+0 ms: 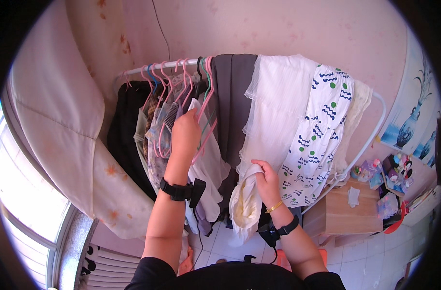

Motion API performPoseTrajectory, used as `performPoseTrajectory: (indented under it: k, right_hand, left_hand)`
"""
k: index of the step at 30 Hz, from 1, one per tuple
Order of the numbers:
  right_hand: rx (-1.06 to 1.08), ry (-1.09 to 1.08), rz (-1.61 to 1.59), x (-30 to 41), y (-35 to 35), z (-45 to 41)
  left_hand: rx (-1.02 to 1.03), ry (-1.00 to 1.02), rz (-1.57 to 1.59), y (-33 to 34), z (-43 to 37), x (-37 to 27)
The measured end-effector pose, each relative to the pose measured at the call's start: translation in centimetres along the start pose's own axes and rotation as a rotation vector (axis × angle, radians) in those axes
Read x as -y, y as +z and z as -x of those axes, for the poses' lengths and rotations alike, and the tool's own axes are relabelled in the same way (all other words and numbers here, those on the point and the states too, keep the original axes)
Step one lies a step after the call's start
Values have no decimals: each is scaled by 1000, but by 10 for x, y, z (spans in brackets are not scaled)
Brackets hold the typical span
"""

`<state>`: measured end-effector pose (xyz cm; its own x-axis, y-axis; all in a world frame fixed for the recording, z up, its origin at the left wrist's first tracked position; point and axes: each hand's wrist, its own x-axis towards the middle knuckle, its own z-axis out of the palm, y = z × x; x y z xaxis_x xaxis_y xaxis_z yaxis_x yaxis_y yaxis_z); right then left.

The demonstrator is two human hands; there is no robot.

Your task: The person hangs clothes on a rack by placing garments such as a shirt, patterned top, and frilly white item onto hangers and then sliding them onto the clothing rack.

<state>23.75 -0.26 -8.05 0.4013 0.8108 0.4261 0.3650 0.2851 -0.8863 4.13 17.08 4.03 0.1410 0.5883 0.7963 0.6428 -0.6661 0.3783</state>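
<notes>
My left hand [186,127] is raised at a pink clothes hanger [205,105] on the white rail, among several pink hangers and a green one; its fingers are partly hidden, so its grip is unclear. My right hand [267,180] grips the edge of a bunched white garment [246,203] with a cream inside, hanging low in front of me. Behind it, a white lace-edged garment [278,98] is draped over the rail, between dark grey trousers [235,105] and a white cloth with green dots and navy waves [323,127].
The white clothes rack [381,119] stands against a pink wall. Dark and patterned clothes [128,123] hang at its left, beside a long curtain [61,108] and a window. At right is a wooden desk [345,214] with small items; a red-orange stool or box [320,255] is below.
</notes>
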Motion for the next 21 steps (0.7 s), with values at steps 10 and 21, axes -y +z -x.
performPoseTrajectory:
  k: [10, 21]
  right_hand:
    - [16, -3, -21, -14, 1, 0]
    - [150, 206, 208, -36, -10, 23]
  left_hand:
    - [285, -404, 461, 34, -2, 16]
    - [63, -286, 411, 25, -3, 2]
